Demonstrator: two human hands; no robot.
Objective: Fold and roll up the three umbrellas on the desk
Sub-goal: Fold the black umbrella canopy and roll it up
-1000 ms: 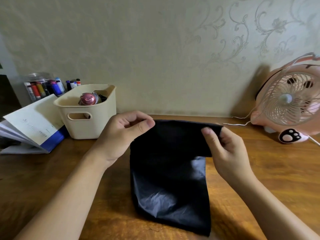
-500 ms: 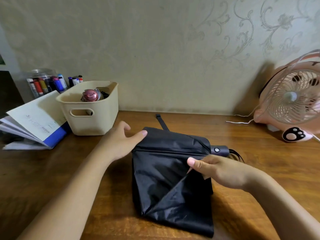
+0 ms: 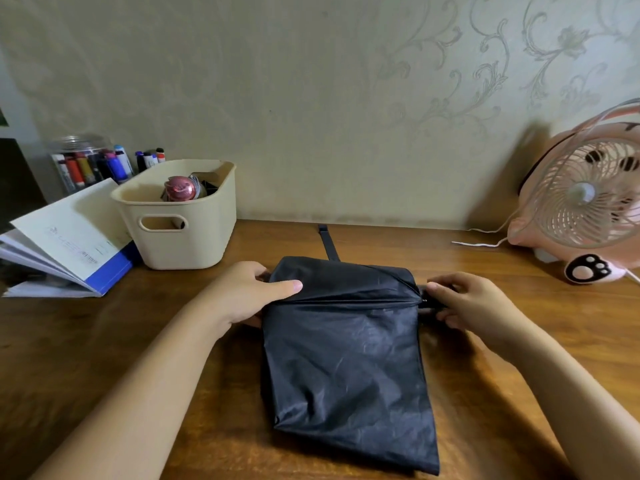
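A black folding umbrella [image 3: 346,355] lies on the wooden desk [image 3: 104,358], its shaft running left to right and its canopy spread flat toward me. Its closing strap [image 3: 329,242] points toward the wall. My left hand [image 3: 249,292] grips the left end of the folded part, thumb on top of the cloth. My right hand [image 3: 464,303] curls round the black handle at the right end, which is mostly hidden under my fingers. I see only this one umbrella.
A cream plastic basket [image 3: 180,216] with small items stands at the back left, next to an open booklet [image 3: 69,237] and a jar of markers [image 3: 90,164]. A pink desk fan [image 3: 588,209] with a white cable [image 3: 481,242] stands at the back right.
The cloth that both hands held up a second ago now lies flat on the desk. My right hand left the canopy fold and moved right onto the handle. My left hand closed on the left end.
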